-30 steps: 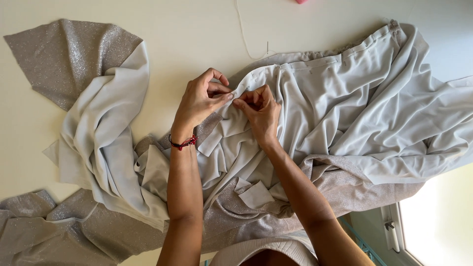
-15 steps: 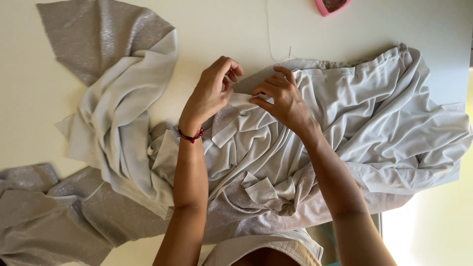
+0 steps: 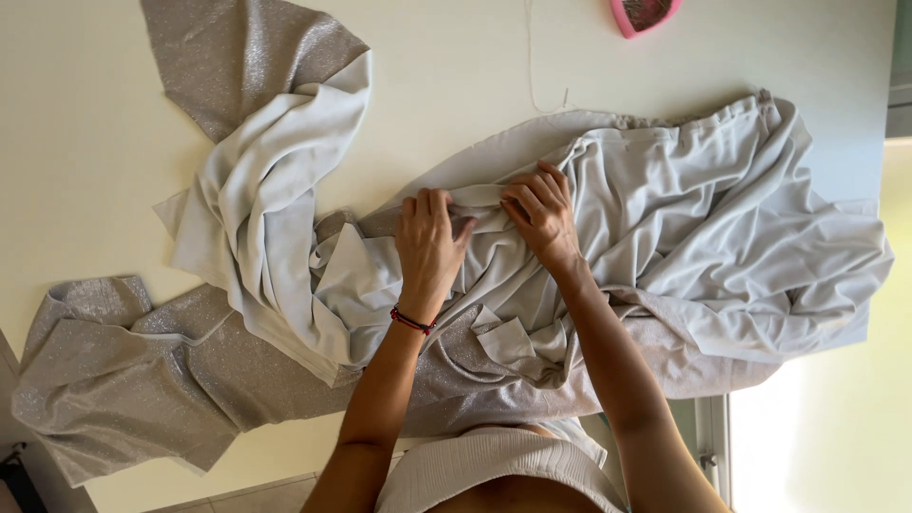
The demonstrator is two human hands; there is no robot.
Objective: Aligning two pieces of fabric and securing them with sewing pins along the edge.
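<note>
- Pale grey cloth [image 3: 665,218] lies bunched in soft folds across the cream table [image 3: 85,161], and we take it as our landmark for everything else.
- Our left hand [image 3: 429,249] rests palm down on the cloth's middle folds, fingers close together and pointing away from us; they lie flat on the fabric rather than closed around it.
- Our right hand [image 3: 543,214] sits just beside the left one, further toward the cloth's wider end, its fingers curled over a raised fold; we cannot tell whether thumb and fingertips actually pinch that fold.
- The two hands are close, their fingertips nearly meeting over the same ridge of cloth.
- A red bracelet [image 3: 411,320] circles our left wrist, right where the arm crosses the cloth's near edge.
- Glittery silver-grey fabric [image 3: 123,370] spreads out from under the cloth on its left side, one part reaching the table's near edge and another part [image 3: 237,57] lying beyond the cloth's far left fold.
- A pink object [image 3: 644,14] sits well beyond the cloth's far edge, cut off by the frame.
- A thin white thread [image 3: 532,66] runs across the bare table from the frame's edge down to the cloth's far edge.
</note>
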